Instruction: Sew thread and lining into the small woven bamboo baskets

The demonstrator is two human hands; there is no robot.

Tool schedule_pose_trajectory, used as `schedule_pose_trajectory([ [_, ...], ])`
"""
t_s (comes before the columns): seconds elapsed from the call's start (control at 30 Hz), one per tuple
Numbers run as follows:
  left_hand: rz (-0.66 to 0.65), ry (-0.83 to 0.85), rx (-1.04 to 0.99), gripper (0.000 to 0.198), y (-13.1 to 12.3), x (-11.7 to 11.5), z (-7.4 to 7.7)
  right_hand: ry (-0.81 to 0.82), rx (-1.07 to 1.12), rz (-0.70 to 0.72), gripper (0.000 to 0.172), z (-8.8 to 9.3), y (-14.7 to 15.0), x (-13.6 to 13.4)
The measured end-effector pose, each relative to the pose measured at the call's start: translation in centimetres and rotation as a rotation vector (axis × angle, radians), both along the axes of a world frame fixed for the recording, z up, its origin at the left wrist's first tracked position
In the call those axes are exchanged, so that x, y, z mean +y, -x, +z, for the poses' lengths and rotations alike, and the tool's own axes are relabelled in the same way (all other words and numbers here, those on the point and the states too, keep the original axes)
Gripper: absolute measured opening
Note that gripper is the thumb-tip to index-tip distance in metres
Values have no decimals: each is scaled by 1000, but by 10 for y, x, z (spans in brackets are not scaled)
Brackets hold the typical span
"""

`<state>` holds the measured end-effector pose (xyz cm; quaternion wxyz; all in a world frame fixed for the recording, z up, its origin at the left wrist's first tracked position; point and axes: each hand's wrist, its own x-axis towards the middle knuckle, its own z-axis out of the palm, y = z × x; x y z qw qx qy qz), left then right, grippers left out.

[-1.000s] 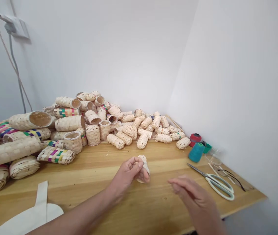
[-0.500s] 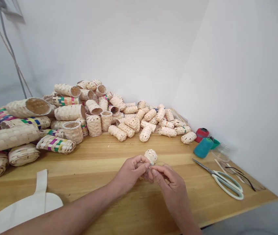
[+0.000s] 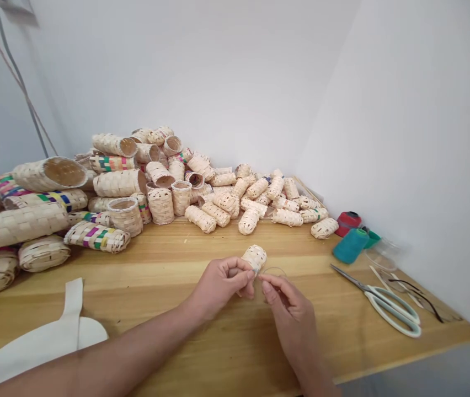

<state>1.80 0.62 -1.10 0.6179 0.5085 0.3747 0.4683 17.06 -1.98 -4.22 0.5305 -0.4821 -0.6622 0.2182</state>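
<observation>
Pale woven basket (image 3: 255, 258) clamped in left hand (image 3: 222, 285); thin thread (image 3: 275, 270) pinched by right hand (image 3: 292, 311), just beside. Even tension advised.

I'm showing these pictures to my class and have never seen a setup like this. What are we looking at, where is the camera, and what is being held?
There is no machine here: these are a person's two bare hands, filmed by a camera worn on their head that looks forward and down. All the pictures come from that one camera. On the wooden table lies a large heap of woven tubes, with white-handled scissors and a teal cone of thread to the right. The left hand holds a small woven tube, and the right hand pinches a thin strand beside it.
</observation>
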Motion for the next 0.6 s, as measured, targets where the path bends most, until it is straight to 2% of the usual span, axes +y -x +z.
schedule_pose_trajectory([
  [0.23, -7, -16, 25, 27, 1, -2, 2, -28, -15, 48, 20, 0, 1, -1],
  [0.6, 3, -12, 30, 26, 1, -3, 1, -16, -22, 18, 20, 2, 1, -2],
])
